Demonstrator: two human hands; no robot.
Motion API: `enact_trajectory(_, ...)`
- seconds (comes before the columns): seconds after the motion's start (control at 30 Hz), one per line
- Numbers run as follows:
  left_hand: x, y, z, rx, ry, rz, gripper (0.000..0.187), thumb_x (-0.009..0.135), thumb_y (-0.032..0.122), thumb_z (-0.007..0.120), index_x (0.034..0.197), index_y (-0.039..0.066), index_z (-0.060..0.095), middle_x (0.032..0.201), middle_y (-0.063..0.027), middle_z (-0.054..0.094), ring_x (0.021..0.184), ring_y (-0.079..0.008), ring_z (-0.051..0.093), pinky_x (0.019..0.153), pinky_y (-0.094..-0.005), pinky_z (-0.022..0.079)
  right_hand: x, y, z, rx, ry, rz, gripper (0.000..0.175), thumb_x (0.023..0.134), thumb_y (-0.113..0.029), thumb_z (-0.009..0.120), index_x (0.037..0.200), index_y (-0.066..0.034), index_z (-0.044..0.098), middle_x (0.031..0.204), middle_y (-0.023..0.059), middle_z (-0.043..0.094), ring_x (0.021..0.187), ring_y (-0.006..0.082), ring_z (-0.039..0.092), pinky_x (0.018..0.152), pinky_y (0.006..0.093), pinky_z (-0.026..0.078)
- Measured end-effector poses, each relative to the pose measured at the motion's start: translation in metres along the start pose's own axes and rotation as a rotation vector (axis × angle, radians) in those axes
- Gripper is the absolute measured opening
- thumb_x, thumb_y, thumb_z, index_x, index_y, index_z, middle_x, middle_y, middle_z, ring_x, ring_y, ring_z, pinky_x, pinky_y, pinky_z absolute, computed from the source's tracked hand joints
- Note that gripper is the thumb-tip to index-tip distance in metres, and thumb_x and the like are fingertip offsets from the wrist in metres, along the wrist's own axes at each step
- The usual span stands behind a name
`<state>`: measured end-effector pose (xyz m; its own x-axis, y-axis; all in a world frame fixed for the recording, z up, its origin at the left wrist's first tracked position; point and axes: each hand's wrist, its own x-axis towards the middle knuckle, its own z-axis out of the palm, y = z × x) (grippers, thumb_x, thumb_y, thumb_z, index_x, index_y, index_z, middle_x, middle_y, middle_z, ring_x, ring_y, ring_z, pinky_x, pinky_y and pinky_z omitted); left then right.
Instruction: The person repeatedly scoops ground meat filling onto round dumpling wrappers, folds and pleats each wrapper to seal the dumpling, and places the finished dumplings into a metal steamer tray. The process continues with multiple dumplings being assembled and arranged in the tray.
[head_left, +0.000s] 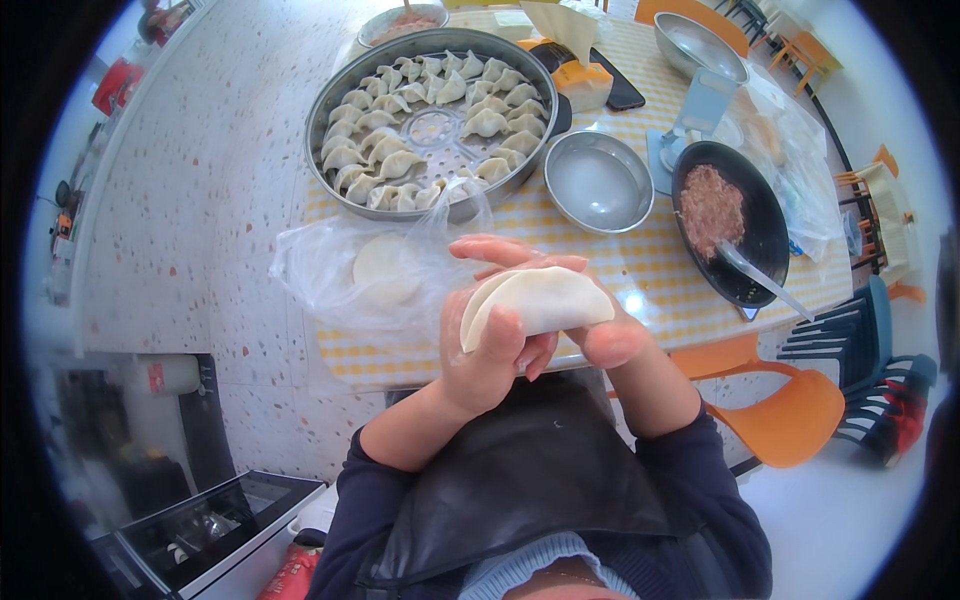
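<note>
A folded dumpling wrapper (551, 300) lies across both hands above the table's front edge. My left hand (480, 337) holds its left end, with the thumb in front. My right hand (611, 330) touches its right end, and some of its fingers are hidden behind the dough. Further wrappers (386, 268) lie in a clear plastic bag to the left. Behind it, a round metal steamer tray (435, 161) holds rows of pleated dumplings (397, 163). On the right, a black bowl (765, 255) contains minced meat filling (711, 206) and a spoon (765, 281).
A metal bowl of liquid (598, 182) stands between tray and black bowl. Behind are a blue phone stand (701, 105), a tissue pack (581, 82), a dark phone (619, 86), another metal bowl (697, 49) and a bowl of filling (401, 24). An orange chair (780, 412) stands at right.
</note>
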<state>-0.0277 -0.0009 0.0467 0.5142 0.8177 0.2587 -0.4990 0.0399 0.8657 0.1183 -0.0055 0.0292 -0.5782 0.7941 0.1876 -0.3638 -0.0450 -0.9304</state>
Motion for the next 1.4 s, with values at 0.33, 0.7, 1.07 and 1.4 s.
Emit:
enact_trajectory(0.33,-0.003,0.015,-0.001,0.223,0.215,0.047,0.046,0.099,0.032,0.038,0.113,-0.006,0.059,0.089,-0.0075,0.062,0.079,-0.0116,0.051,0.076,-0.0250,0.042,0.013,-0.022,0.020,-0.425,0.270,-0.270,0.048,0.101,-0.032,0.025,0.115,0.0027,0.056,0.129,0.0215,0.048,0.118,0.0331,0.046,0.104,0.0406,0.029)
enact_trajectory(0.7,0.001,0.019,-0.009,0.190,0.130,0.033,0.041,0.096,0.024,0.039,0.109,-0.006,0.064,0.135,-0.0180,0.042,0.127,-0.0228,0.037,0.106,-0.0345,0.024,0.016,-0.031,0.019,-0.809,0.276,-0.367,0.033,0.098,-0.021,0.037,0.102,0.0026,0.060,0.094,0.0157,0.057,0.089,0.0298,0.055,0.079,0.0369,0.044)
enact_trajectory(1.07,0.003,0.019,-0.007,0.257,0.172,-0.068,0.045,0.097,0.029,0.039,0.111,-0.009,0.060,0.139,-0.0167,0.038,0.115,-0.0207,0.048,0.090,-0.0324,0.042,0.012,-0.042,0.020,-0.413,0.274,-0.010,0.037,0.101,-0.026,0.037,0.109,0.0025,0.058,0.083,0.0088,0.060,0.076,0.0155,0.054,0.069,0.0299,0.044)
enact_trajectory(1.4,0.007,0.023,-0.018,0.350,0.030,-0.137,0.058,0.100,0.037,0.029,0.116,-0.013,0.054,0.140,-0.0153,0.038,0.100,-0.0209,0.056,0.081,-0.0319,0.046,0.017,-0.042,0.015,-0.436,0.215,0.053,0.042,0.100,-0.030,0.038,0.093,0.0059,0.060,0.073,0.0107,0.059,0.067,0.0168,0.057,0.061,0.0302,0.047)
